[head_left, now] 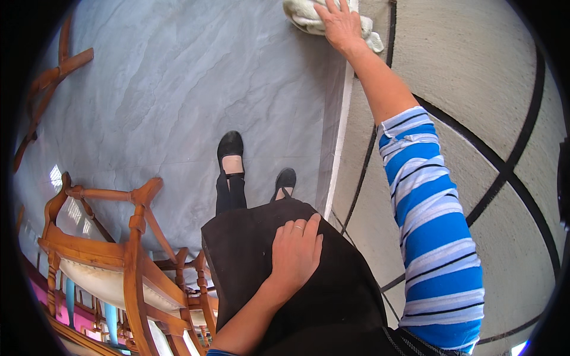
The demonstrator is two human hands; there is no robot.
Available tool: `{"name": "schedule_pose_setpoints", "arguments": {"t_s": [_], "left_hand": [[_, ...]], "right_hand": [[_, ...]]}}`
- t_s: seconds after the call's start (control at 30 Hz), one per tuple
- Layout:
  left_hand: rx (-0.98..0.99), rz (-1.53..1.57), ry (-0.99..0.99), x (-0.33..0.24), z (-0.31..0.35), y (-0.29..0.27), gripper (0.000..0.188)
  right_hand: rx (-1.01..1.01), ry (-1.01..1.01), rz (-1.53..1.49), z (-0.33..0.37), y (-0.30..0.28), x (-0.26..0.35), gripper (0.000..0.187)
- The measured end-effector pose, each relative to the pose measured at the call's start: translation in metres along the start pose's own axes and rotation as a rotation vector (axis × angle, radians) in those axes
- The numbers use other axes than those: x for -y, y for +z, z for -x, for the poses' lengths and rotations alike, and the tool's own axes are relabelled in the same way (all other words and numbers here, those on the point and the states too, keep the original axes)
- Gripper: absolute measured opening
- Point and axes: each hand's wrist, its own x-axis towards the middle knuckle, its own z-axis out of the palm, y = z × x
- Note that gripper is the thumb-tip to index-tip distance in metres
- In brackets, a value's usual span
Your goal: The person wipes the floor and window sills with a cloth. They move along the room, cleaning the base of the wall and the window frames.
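Note:
My right hand [344, 28] is stretched far ahead, pressing on a bunched pale towel-like cloth [306, 16]. The cloth lies over the white edge where the grey floor meets the wall, and part of it runs out of the top of the view. Lower down, my left hand [297, 252] rests on the black apron [350, 285] over my lap, its fingers stretched out and holding nothing. A ring shows on one finger.
To the right rises a rough cream wall [457, 65] crossed by black lines. A wooden chair [133, 255] with a pale seat stands close on my left. Other wooden furniture [56, 77] is at the far left. My black shoes [230, 144] are on the grey marbled floor [166, 77].

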Motion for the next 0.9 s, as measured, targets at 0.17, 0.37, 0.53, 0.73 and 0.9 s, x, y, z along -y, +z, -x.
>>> {"name": "schedule_pose_setpoints", "arguments": {"t_s": [0.17, 0.37, 0.53, 0.73, 0.9], "left_hand": [[-0.028, -0.009, -0.012, 0.006, 0.001, 0.003, 0.040], [0.006, -0.027, -0.041, 0.001, 0.003, 0.030, 0.038], [0.035, -0.044, -0.049, -0.001, 0.010, 0.056, 0.038], [0.046, -0.036, -0.040, 0.000, 0.025, 0.089, 0.037], [0.004, -0.066, -0.087, 0.007, 0.031, 0.105, 0.034]], "right_hand": [[0.296, -0.043, 0.171, 0.051, 0.050, 0.013, 0.029], [0.350, -0.168, 0.294, 0.161, 0.058, 0.054, 0.022], [0.383, -0.242, 0.275, 0.294, 0.070, 0.102, 0.025], [1.037, -0.381, 0.021, 0.484, 0.051, 0.173, 0.022], [1.340, -0.184, -0.316, 0.475, 0.024, 0.162, 0.021]]}}
